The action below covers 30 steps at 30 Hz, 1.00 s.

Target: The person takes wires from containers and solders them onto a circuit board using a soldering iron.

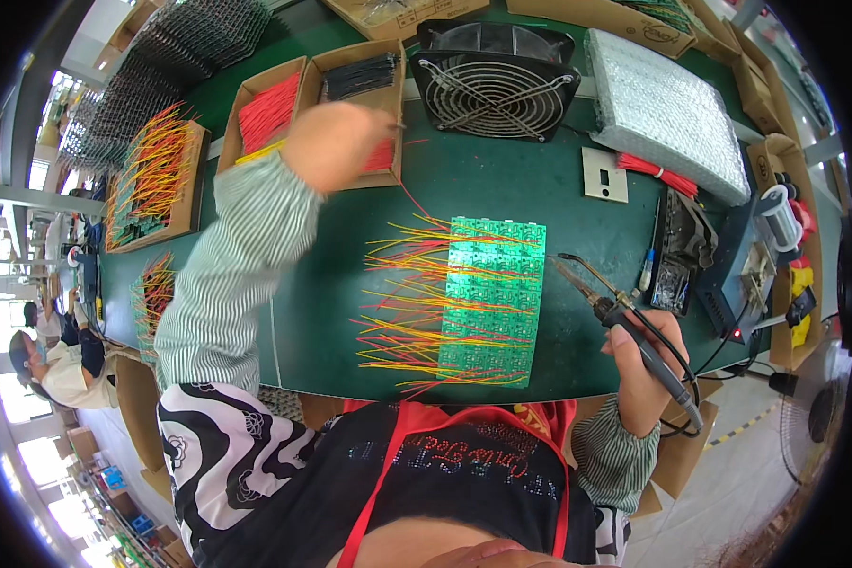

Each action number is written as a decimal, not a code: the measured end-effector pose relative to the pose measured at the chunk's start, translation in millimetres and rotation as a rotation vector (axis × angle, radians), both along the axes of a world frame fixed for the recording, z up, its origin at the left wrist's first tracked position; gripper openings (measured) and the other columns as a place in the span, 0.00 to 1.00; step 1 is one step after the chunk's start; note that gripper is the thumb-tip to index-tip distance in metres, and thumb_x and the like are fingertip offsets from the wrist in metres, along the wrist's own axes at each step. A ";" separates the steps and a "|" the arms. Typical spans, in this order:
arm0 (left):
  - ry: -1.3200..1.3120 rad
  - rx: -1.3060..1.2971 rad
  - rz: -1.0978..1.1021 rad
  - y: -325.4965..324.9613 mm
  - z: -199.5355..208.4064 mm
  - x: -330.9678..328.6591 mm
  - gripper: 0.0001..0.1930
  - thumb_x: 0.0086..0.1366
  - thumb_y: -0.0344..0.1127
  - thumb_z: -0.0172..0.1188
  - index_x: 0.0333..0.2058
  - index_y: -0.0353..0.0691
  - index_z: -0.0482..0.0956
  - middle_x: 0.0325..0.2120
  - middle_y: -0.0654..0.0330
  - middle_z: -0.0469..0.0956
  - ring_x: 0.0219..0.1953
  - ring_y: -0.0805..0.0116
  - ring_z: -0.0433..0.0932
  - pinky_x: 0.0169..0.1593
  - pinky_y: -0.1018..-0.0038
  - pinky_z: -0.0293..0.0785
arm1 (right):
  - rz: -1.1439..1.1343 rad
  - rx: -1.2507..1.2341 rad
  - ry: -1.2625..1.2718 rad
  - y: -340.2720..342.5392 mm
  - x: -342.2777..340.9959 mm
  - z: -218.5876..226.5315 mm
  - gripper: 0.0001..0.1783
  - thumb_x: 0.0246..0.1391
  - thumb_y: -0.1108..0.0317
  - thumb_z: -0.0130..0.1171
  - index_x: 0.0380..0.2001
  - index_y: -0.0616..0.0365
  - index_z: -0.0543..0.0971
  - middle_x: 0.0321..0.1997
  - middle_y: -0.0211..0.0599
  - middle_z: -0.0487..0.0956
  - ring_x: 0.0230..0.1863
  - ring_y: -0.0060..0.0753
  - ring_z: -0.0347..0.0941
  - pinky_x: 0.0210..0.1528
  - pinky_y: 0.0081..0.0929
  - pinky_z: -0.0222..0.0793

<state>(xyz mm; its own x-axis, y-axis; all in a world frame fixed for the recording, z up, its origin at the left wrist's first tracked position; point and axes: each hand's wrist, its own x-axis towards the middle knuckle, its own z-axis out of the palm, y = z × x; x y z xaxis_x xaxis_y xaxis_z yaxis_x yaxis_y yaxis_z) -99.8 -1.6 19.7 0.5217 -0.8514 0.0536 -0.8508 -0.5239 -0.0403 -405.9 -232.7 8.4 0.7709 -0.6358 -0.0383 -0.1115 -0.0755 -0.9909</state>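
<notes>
Where the head camera looks down: green table, board near its middle, red and yellow wires across it and off its left side. Right hand: curled round soldering iron. Left hand: above wire boxes, blurred; grip cannot be told. Behind: fan, bubble-wrapped package. Far left: another person.

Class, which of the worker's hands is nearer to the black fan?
Left. The left hand is left of the black fan, by a cardboard box; the right hand, holding a soldering iron, is farther away, lower right.
</notes>
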 end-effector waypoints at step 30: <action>0.285 -0.307 0.112 -3.9 -42.3 -119.7 0.07 0.57 0.36 0.55 0.27 0.38 0.74 0.24 0.54 0.75 0.28 0.53 0.75 0.33 0.61 0.70 | 0.203 -0.104 -0.005 19.5 24.3 -10.2 0.11 0.42 0.73 0.65 0.30 0.64 0.76 0.23 0.30 0.77 0.24 0.14 0.70 0.27 0.14 0.66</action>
<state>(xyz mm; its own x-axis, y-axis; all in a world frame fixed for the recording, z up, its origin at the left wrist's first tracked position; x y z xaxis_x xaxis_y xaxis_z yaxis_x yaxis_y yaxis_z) -219.5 -5.4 -22.6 0.6407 -0.7556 0.1361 -0.7426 -0.5649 0.3598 -381.6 -213.1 -1.9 0.8837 -0.4675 0.0237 -0.0784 -0.1978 -0.9771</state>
